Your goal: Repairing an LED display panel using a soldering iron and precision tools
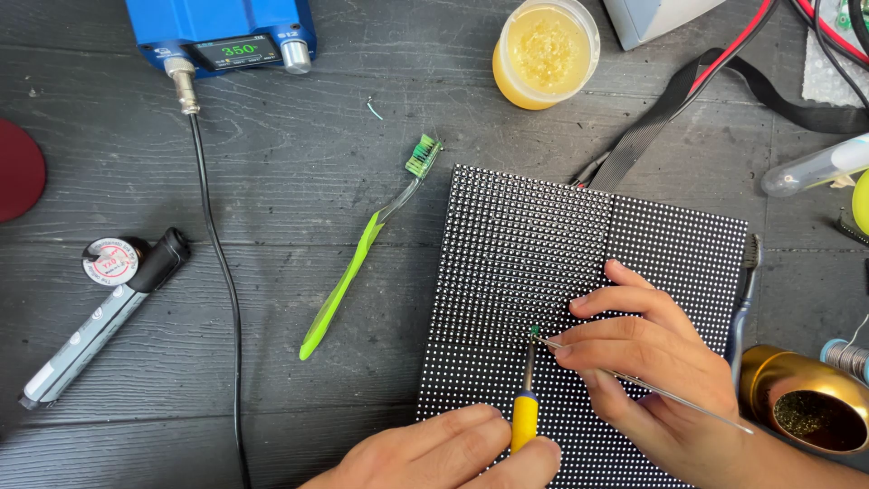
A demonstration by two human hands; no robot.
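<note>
Working at our dark wooden table point(299, 181), our left hand point(453, 453) pinching a yellow-handled soldering iron point(525, 398), our right hand point(652, 362) pinching tweezers point(661, 391) over a dotted LED panel point(525, 235), green toothbrush point(362, 249) beside.

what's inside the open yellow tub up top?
The yellow tub holds a yellowish, glossy paste with a roughened, dug-into surface. Its depth and bottom are hidden by the paste itself. No lid shows on it.

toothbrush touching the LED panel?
No: the green toothbrush lies on the table left of the LED panel, with bare wood between them.
</note>
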